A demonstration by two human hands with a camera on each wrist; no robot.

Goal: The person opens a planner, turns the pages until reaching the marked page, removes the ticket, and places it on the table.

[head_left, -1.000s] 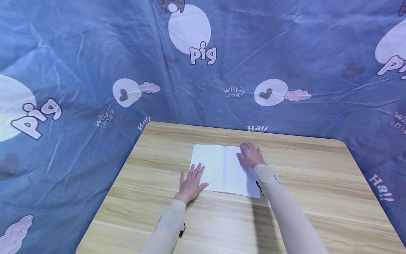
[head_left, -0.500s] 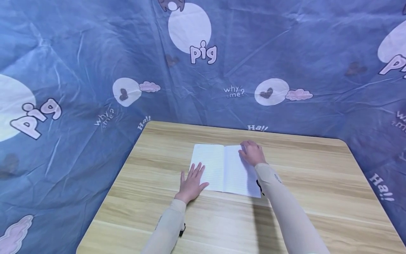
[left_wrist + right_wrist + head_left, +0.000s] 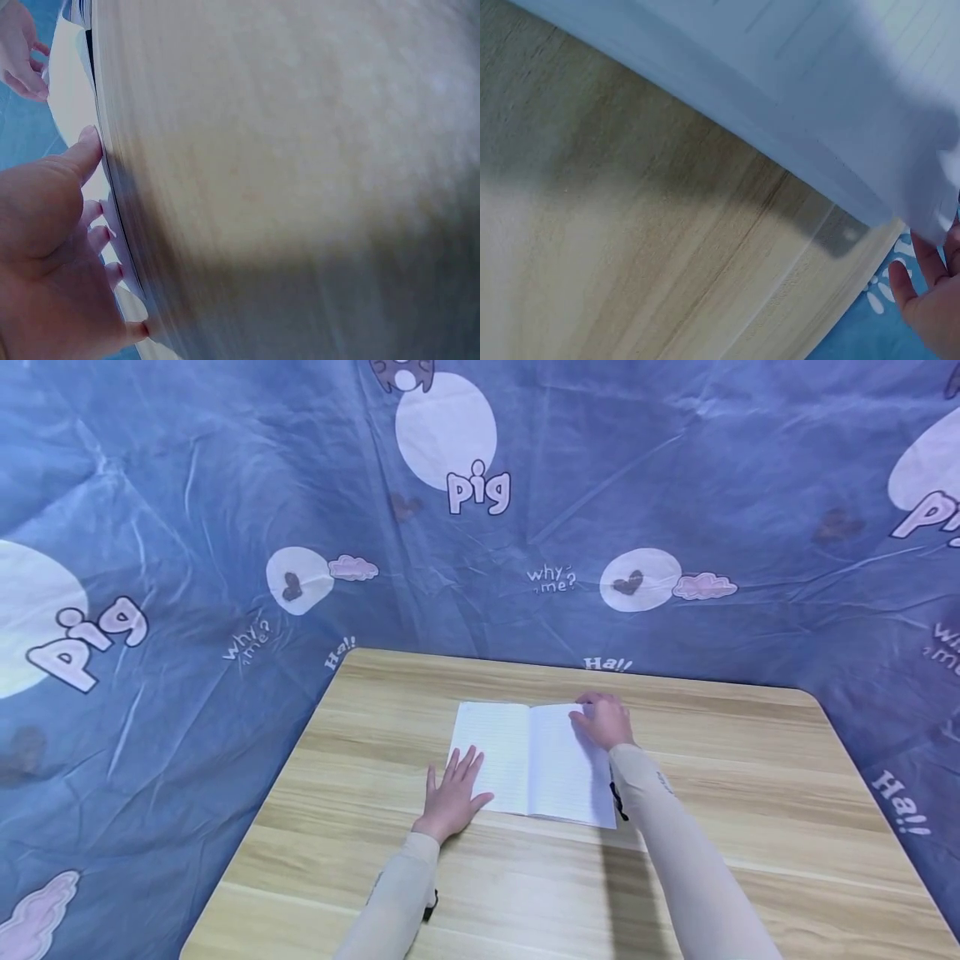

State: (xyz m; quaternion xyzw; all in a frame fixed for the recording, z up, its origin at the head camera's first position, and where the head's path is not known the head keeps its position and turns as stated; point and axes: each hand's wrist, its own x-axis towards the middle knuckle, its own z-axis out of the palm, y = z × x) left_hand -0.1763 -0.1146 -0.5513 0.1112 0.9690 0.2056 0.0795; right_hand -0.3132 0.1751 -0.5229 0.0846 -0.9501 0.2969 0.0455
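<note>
An open notebook (image 3: 498, 752) with lined white pages lies on the wooden table. My left hand (image 3: 452, 797) rests flat with spread fingers on the lower part of its left page. In the left wrist view the left hand (image 3: 52, 255) lies along the notebook's near edge. At the far right corner, my right hand (image 3: 609, 722) has bent fingers and pinches the corner of the right page. From the right wrist, the right hand's fingers (image 3: 928, 259) meet the page corner, and the right page (image 3: 795, 82) stands slightly raised above the table. The right thumb is hidden there.
Light wood tabletop (image 3: 360, 752) surrounds the notebook. Behind and at both sides hangs a blue printed cloth (image 3: 465, 602), meeting the table's far edge. The right sleeve (image 3: 675, 843) casts a shadow across the table's front.
My right hand has shifted slightly right along the notebook's far corner, and its fingers have bent more. The left hand and the notebook stay in place.
</note>
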